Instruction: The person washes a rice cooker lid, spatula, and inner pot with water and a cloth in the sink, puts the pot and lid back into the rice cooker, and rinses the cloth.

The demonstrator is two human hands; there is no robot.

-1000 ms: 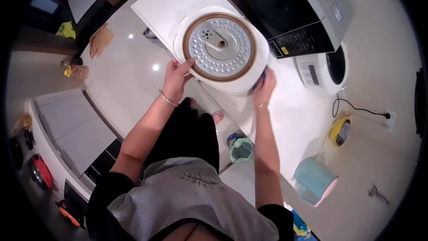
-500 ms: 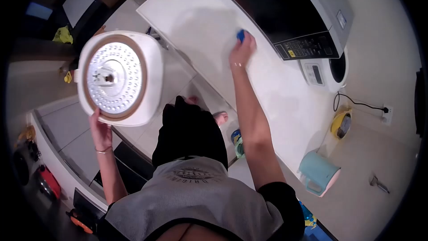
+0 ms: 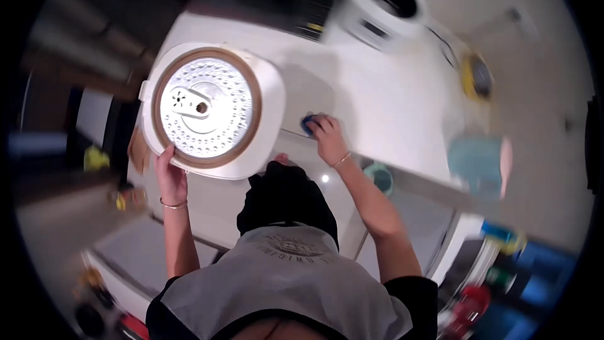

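Observation:
My left hand (image 3: 171, 175) grips the lower left rim of a white rice cooker lid (image 3: 238, 113), its thumb lapping over the edge. The lid's underside faces me, showing a dimpled metal plate, a brown ring and a white vent piece. My right hand (image 3: 329, 140) is closed around a small blue cloth or sponge (image 3: 307, 124); which one I cannot tell. That hand is at the near edge of the white counter (image 3: 393, 110), to the right of the lid.
A black-fronted microwave (image 3: 258, 0) stands at the back of the counter. Beside it is a white rice cooker body (image 3: 362, 22) with a dark opening. A teal jug (image 3: 473, 165) and a yellow item (image 3: 476, 77) sit to the right. A greenish container (image 3: 379, 178) is below the counter edge.
My view has turned, swinging the counter and microwave across it. The lid appears further right. My right hand with the blue thing has come from near the microwave to the counter's near edge.

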